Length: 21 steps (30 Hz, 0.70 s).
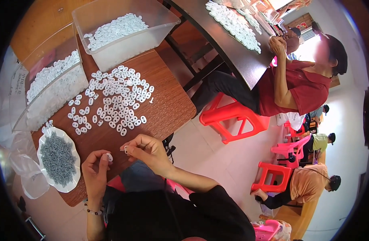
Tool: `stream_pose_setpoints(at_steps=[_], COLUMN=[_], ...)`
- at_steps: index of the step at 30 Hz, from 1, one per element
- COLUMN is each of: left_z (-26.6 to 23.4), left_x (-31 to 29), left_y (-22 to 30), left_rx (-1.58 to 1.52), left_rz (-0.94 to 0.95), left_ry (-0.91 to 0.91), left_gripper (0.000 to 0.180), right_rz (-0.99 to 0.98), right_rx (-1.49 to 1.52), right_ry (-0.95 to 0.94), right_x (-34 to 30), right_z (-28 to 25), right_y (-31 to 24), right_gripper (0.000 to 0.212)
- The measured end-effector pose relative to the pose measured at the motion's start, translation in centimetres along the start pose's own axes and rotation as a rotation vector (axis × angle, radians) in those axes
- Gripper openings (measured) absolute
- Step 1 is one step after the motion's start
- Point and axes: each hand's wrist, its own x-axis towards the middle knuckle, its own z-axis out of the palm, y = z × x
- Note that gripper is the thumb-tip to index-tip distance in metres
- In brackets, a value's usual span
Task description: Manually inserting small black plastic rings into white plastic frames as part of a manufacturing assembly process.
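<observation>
Left hand (pixel 97 166) pinching a small white plastic piece (pixel 109 157); right hand (pixel 146 150) gripping another at fingertips (pixel 126 149). Just beyond, on the brown table (pixel 168 106), loose white pieces (pixel 114 100) spread out. Left: white bowl of grey metal parts (pixel 58 158). Farther: two clear bins (pixel 122 32).
</observation>
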Motion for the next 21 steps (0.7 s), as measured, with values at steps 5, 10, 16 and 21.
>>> stream_pose_setpoints(at_steps=[5, 10, 16, 21], left_z=[0.1, 1.6, 1.7, 0.5], left_x=[-0.1, 0.1, 0.2, 0.3], left_y=[-1.1, -1.4, -1.8, -2.2], left_rx=[-0.214, -0.476, -0.563, -0.48], left_rz=[-0.053, -0.194, -0.188, -0.14], left_ry=[0.044, 0.068, 0.025, -0.043], left_gripper=[0.017, 0.017, 0.015, 0.012], right_rz=[0.057, 0.186, 0.158, 0.193], right_rx=[0.075, 0.129, 0.224, 0.214], right_ry=[-0.072, -0.139, -0.104, -0.106], right_x=[0.0, -0.2, 0.2, 0.5], right_z=[0.8, 1.3, 1.4, 1.7], right_y=[0.2, 0.5, 0.5, 0.2], right_gripper=[0.01, 0.01, 0.008, 0.008])
